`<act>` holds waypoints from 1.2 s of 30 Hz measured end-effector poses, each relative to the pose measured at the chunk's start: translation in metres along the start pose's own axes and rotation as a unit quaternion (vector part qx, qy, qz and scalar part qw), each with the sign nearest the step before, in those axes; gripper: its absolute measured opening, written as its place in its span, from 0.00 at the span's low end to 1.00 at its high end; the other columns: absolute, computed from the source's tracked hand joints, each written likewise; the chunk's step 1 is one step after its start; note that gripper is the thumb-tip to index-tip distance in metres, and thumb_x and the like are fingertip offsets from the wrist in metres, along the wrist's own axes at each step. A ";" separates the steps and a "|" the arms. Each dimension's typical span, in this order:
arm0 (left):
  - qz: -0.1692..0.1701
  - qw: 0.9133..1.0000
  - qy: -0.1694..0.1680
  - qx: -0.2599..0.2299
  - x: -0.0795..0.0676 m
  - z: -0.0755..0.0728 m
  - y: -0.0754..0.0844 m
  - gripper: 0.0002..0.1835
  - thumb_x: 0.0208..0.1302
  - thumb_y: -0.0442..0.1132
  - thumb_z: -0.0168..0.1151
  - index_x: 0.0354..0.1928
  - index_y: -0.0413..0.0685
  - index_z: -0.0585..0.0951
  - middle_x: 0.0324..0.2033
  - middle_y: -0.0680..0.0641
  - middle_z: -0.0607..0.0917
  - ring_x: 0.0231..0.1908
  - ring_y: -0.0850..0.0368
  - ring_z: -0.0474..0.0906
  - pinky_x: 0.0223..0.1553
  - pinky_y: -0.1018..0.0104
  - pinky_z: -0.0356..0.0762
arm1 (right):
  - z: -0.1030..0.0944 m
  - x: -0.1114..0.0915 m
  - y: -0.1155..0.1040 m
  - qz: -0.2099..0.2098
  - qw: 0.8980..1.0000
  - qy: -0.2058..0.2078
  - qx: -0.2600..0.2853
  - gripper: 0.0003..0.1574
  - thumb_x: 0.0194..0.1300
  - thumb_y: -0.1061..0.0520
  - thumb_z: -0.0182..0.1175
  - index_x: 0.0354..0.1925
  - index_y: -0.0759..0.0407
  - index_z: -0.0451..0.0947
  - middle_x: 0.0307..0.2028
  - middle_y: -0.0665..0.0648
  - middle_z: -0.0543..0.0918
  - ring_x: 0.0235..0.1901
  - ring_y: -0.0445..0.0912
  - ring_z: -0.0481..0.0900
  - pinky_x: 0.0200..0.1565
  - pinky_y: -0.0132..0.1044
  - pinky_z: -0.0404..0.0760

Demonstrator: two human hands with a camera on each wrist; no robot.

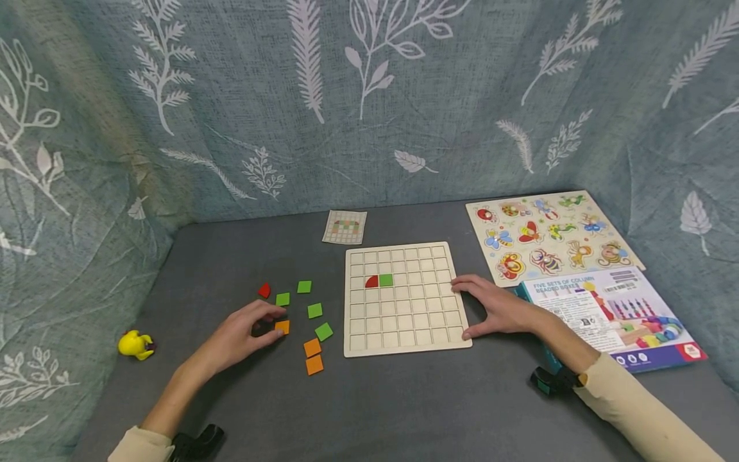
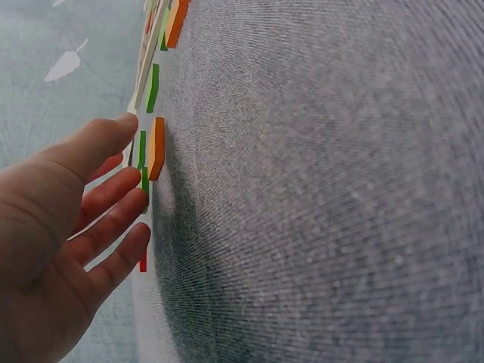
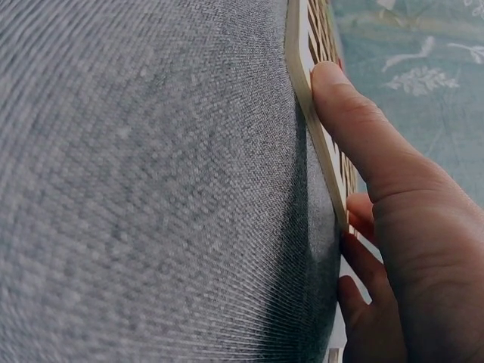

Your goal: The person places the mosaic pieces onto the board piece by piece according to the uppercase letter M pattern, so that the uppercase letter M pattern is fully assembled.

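My left hand (image 1: 245, 332) hovers over the loose tiles, thumb and fingers spread around an orange square tile (image 1: 282, 327). In the left wrist view the fingers curve loosely, and the thumb tip stands just short of the orange tile. Close by lie green square tiles (image 1: 314, 310) and a red quarter-round tile (image 1: 264, 290). With thumb at the front right corner and fingertips along the right edge, my right hand (image 1: 499, 309) touches the wooden grid board (image 1: 404, 314). On the board, a red quarter-round piece (image 1: 372, 282) sits beside a green square (image 1: 385, 280).
Two more orange tiles (image 1: 313, 357) lie nearer the front. Behind the board is a small pattern card (image 1: 344, 227). A wooden insect puzzle (image 1: 539, 224) and a boxed bead set (image 1: 618, 321) occupy the right side. A yellow toy duck (image 1: 135, 344) stands far left.
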State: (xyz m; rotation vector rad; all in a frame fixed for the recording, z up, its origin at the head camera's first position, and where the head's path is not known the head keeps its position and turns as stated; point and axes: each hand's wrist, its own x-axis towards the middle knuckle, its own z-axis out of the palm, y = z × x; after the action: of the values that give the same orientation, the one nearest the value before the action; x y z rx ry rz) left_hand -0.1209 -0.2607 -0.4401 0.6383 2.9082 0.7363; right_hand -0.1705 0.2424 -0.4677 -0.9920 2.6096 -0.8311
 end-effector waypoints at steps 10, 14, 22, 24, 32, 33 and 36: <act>0.001 1.000 -0.007 -0.004 -0.001 0.001 -0.002 0.23 0.57 0.45 0.71 0.55 0.50 0.80 0.47 0.52 0.82 0.44 0.58 0.79 0.42 0.65 0.78 | 0.000 0.000 0.000 -0.001 1.000 0.002 -0.001 0.55 0.47 0.34 0.73 0.66 0.57 0.66 0.68 0.56 0.64 0.69 0.53 0.64 0.63 0.52 0.69; 0.000 1.000 -0.004 0.003 -0.001 0.002 -0.002 0.23 0.56 0.44 0.72 0.55 0.49 0.80 0.47 0.52 0.82 0.44 0.57 0.79 0.43 0.64 0.78 | 0.000 0.000 0.000 0.000 1.000 0.001 -0.001 0.55 0.47 0.34 0.73 0.66 0.57 0.66 0.68 0.56 0.64 0.68 0.53 0.64 0.63 0.53 0.69; -0.008 1.000 -0.006 0.013 -0.002 0.003 -0.001 0.24 0.56 0.44 0.71 0.55 0.49 0.80 0.47 0.52 0.82 0.44 0.57 0.79 0.44 0.61 0.78 | 0.002 -0.001 0.001 0.001 1.000 -0.001 -0.002 0.55 0.48 0.33 0.72 0.66 0.57 0.66 0.68 0.56 0.65 0.68 0.52 0.65 0.63 0.52 0.70; -0.010 1.000 -0.006 0.016 -0.002 0.003 -0.001 0.24 0.56 0.45 0.71 0.55 0.49 0.80 0.47 0.52 0.82 0.44 0.57 0.79 0.43 0.61 0.78 | 0.002 -0.001 0.001 0.000 1.000 0.000 -0.002 0.55 0.48 0.33 0.72 0.66 0.57 0.66 0.68 0.56 0.65 0.68 0.52 0.65 0.63 0.52 0.70; -0.008 1.000 -0.007 0.018 -0.001 0.002 -0.001 0.24 0.56 0.45 0.71 0.55 0.50 0.80 0.47 0.52 0.82 0.44 0.57 0.79 0.45 0.59 0.78 | 0.001 0.000 0.000 0.002 1.000 -0.001 -0.002 0.55 0.47 0.33 0.73 0.66 0.57 0.66 0.68 0.56 0.65 0.68 0.52 0.65 0.63 0.53 0.69; -0.007 1.000 -0.006 0.020 -0.002 0.002 -0.001 0.24 0.56 0.45 0.71 0.55 0.50 0.80 0.47 0.52 0.82 0.44 0.57 0.79 0.45 0.59 0.78 | 0.001 0.000 0.000 0.002 1.000 -0.001 -0.002 0.55 0.47 0.33 0.73 0.66 0.57 0.66 0.68 0.56 0.65 0.68 0.52 0.65 0.63 0.53 0.69; -0.002 1.000 -0.004 0.025 -0.001 0.003 -0.002 0.24 0.56 0.44 0.72 0.55 0.50 0.80 0.47 0.52 0.82 0.45 0.57 0.79 0.46 0.57 0.78 | 0.001 0.000 0.000 0.002 1.000 0.000 0.000 0.56 0.47 0.34 0.73 0.66 0.57 0.65 0.68 0.56 0.64 0.68 0.52 0.64 0.63 0.53 0.69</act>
State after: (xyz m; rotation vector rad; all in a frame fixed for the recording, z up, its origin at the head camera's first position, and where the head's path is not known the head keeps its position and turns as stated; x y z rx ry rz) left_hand -0.1199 -0.2617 -0.4444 0.6374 2.9284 0.6595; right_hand -0.1704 0.2418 -0.4685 -0.9869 2.6097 -0.8300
